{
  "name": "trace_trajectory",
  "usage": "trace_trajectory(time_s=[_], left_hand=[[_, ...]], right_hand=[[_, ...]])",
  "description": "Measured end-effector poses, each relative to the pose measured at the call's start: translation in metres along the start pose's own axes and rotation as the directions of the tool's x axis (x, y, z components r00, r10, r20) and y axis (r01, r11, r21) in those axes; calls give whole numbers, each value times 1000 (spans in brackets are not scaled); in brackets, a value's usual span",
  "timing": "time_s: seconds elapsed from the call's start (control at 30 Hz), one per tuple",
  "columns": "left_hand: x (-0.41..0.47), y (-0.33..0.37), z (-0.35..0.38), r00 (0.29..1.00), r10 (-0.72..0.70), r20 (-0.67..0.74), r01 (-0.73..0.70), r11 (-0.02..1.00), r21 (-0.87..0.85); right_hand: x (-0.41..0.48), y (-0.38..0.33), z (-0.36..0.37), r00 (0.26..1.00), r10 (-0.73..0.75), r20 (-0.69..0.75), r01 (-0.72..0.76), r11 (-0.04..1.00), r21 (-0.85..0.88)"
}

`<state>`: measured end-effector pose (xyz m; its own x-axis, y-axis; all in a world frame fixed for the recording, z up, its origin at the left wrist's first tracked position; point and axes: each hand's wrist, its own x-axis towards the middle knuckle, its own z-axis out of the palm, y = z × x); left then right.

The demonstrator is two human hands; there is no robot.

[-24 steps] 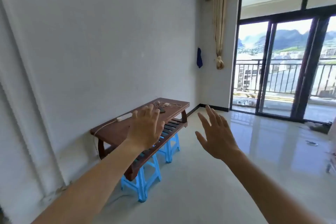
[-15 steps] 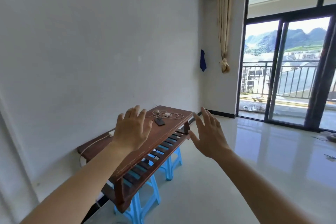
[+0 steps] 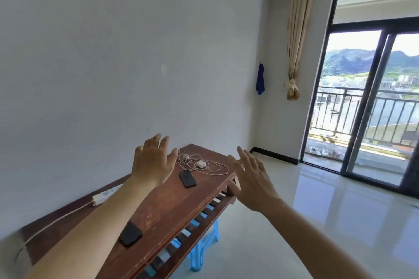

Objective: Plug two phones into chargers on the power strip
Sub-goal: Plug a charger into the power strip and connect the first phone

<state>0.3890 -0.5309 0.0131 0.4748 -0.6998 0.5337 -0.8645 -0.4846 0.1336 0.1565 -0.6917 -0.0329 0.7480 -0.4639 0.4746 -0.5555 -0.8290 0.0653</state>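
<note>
My L hand point(image 3: 152, 163) & R hand point(image 3: 251, 179) raised over table point(image 3: 172, 206), fingers spread, empty; phone 1 point(image 3: 187, 178) near chargers point(image 3: 199, 164); phone 2 point(image 3: 130, 236) nearer me; power strip point(image 3: 104, 194) by wall.

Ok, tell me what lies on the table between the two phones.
Bare wood only: the tabletop between the far phone and near phone holds nothing, per the head view.

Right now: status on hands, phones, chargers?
Left hand and right hand open, empty, above table. Two phones lying unplugged. Chargers tangled at far end; power strip by wall. Nothing blocking.
</note>
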Motion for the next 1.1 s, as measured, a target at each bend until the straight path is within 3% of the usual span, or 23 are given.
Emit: trace_trajectory(time_s=[0.27, 0.4, 0.53, 0.67, 0.83, 1.1], left_hand=[[179, 45, 164, 985, 143, 93, -149, 987, 59], [238, 45, 256, 967, 60, 249, -90, 990, 110], [288, 18, 323, 942, -10, 335, -39, 990, 139], [330, -36, 364, 922, -68, 381, -4, 983, 186], [373, -110, 442, 877, -176, 448, 111, 979, 169], [375, -188, 574, 668, -311, 676, 283, 946, 155]], right_hand=[[132, 148, 112, 991, 133, -23, -132, 991, 28], [202, 200, 199, 974, 200, 107, -210, 974, 88], [290, 229, 273, 967, 142, 212, -168, 979, 111], [373, 228, 330, 941, 116, 317, -166, 977, 134], [462, 207, 415, 921, -17, 389, -42, 989, 143], [540, 157, 552, 760, -65, 647, -124, 962, 243]])
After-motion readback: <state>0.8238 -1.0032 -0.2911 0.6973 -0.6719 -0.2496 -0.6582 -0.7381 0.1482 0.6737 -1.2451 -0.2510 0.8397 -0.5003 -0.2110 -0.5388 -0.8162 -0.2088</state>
